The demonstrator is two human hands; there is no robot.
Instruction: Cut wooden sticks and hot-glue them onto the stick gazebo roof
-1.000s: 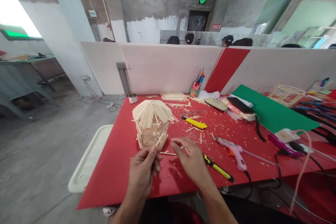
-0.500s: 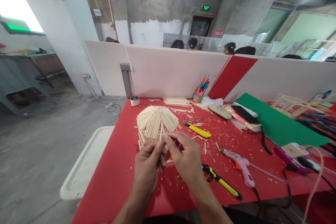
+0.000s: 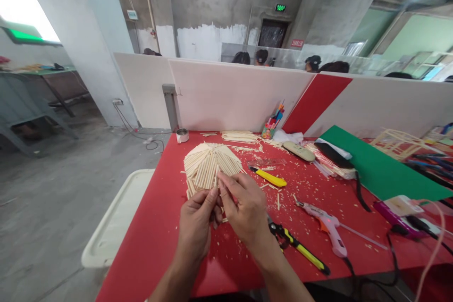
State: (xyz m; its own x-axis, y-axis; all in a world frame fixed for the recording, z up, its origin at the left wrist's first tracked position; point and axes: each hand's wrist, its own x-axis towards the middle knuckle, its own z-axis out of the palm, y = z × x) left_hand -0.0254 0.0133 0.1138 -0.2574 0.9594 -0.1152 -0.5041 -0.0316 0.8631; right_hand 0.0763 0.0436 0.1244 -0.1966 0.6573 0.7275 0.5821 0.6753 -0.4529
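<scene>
A dome-like model roof [image 3: 203, 165] of thin wooden sticks, laid side by side and fanning down from a peak, stands on the red tabletop [image 3: 155, 226]. My right hand [image 3: 244, 205] is at its near edge, thumb and forefinger closed on a pale wooden stick [image 3: 216, 177] lying along the slope. Just left of it, my left hand [image 3: 198, 219] is pinched at the lower end of that stick; the fingertips hide the end itself. Below the roof, stick walls [image 3: 191, 188] show at the left, and both hands cover the front.
To the right lie a yellow cutter [image 3: 269, 177], yellow-black pliers [image 3: 300, 247] and a pink glue gun [image 3: 327, 226] with its cord. Loose sticks [image 3: 239, 137], a pen cup [image 3: 269, 130] and a tape roll [image 3: 182, 135] line the back, before a white partition [image 3: 233, 94]. Wood scraps are scattered about.
My right hand has shifted slightly, its fingertips moving up and left along the stick onto the roof slope. My left hand stays almost in place. The view has turned slightly.
</scene>
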